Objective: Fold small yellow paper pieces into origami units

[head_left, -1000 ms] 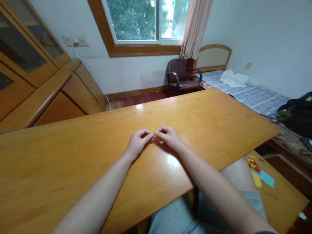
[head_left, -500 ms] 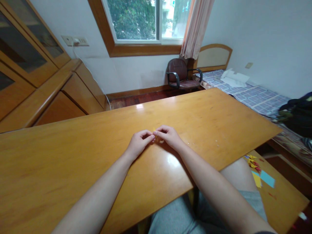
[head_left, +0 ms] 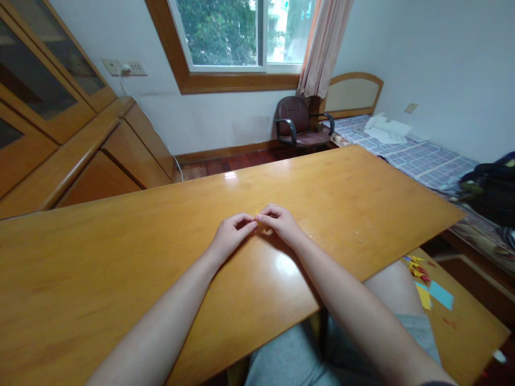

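My left hand (head_left: 230,234) and my right hand (head_left: 282,223) meet above the middle of the wooden table (head_left: 132,252). Thumb and fingers of each are pinched together on a small piece of yellow paper (head_left: 258,214). Only a thin yellow tip of it shows between the fingertips, so its shape is mostly hidden. Both wrists are low over the tabletop, with the forearms reaching in from the near edge.
Down at the right, a lower wooden surface (head_left: 469,343) holds small yellow and red folded pieces (head_left: 418,269), a yellow sheet (head_left: 424,297) and a light blue sheet (head_left: 441,295). Tiny white scraps lie right of my hands. Beyond stand a chair (head_left: 295,120) and a bed (head_left: 426,161).
Both hands have shifted very slightly right, still pinching the yellow paper. Less of its tip sticks up between the fingers than before.
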### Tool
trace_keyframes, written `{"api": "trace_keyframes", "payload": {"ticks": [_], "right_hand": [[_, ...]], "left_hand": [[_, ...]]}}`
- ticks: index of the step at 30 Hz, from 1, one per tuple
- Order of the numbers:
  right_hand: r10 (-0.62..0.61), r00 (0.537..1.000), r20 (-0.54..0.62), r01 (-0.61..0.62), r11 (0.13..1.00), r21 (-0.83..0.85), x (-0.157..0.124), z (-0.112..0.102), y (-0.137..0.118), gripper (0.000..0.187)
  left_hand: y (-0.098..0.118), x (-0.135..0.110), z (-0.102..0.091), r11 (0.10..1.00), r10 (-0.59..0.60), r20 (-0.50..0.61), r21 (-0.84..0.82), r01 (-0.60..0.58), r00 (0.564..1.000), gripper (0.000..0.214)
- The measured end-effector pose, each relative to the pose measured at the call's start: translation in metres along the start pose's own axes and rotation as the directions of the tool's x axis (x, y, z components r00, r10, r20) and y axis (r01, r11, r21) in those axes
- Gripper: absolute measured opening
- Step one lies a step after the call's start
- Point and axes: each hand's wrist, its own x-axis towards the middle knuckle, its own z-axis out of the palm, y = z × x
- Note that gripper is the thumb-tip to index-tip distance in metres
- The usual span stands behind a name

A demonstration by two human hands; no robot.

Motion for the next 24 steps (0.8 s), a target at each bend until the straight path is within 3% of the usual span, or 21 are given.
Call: {"api": "trace_keyframes", "payload": {"ticks": [5,16,24], "right_hand": [[-0.069,0.998,-0.004,0.069,0.996,-0.055,-0.0005,-0.0006,-0.0026,0.023],[-0.012,1.0,-0.022,0.01,0.996,-0.09,-0.0019,0.0018,-0.0051,0.031],[0.045,0.999,-0.02,-0.046,0.997,-0.065,-0.002,0.0065,-0.0029,0.036]], "left_hand": [[-0.0018,0.0001,0.0,1.0,-0.006,-0.004,0.002,0.006,1.0,0.024],[0.0023,-0.0008,0.0003,0.996,-0.058,0.003,-0.062,0.059,0.998,0.024],[0.0026,-0.0003,-0.0006,0.991,-0.076,-0.085,-0.121,0.065,0.994,0.023]]}}
